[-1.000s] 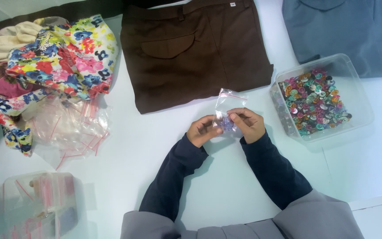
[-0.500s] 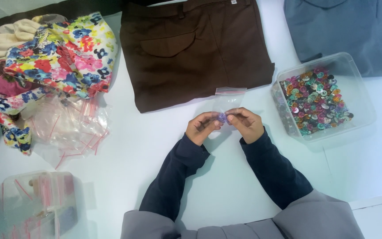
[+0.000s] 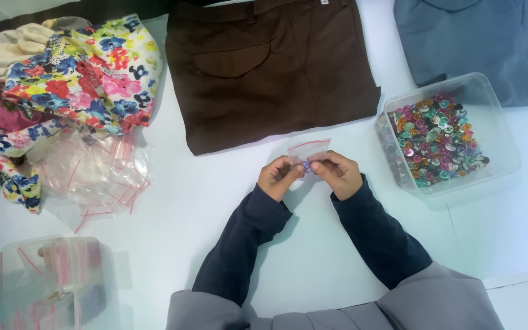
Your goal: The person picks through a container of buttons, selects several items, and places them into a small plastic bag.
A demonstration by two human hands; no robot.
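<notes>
Change: since half a second back, I see the small clear bag point(image 3: 308, 148) sit lower between the hands, its red-striped top now pointing away from me rather than standing tall as it did a second ago.
Left hand point(image 3: 279, 176): fingers pinched on the bag's lower left edge, just above the white table point(image 3: 172, 201).
Right hand point(image 3: 339, 173): pinched on the bag's lower right edge, fingertips almost meeting the left ones.
Bag contents: a small purple-blue piece point(image 3: 305, 165) shows between the fingertips; I cannot tell more.
Clear tub of coloured buttons point(image 3: 436, 137): just right of my right hand, unmoved.
Brown folded trousers point(image 3: 270, 67): beyond the bag, close to its top edge.
Blue-grey garment point(image 3: 484, 43): far right corner.
Loose clear bags point(image 3: 96, 174): well to the left, below the floral cloth point(image 3: 74, 79).
Clear box of bags point(image 3: 47, 284): near left corner.
</notes>
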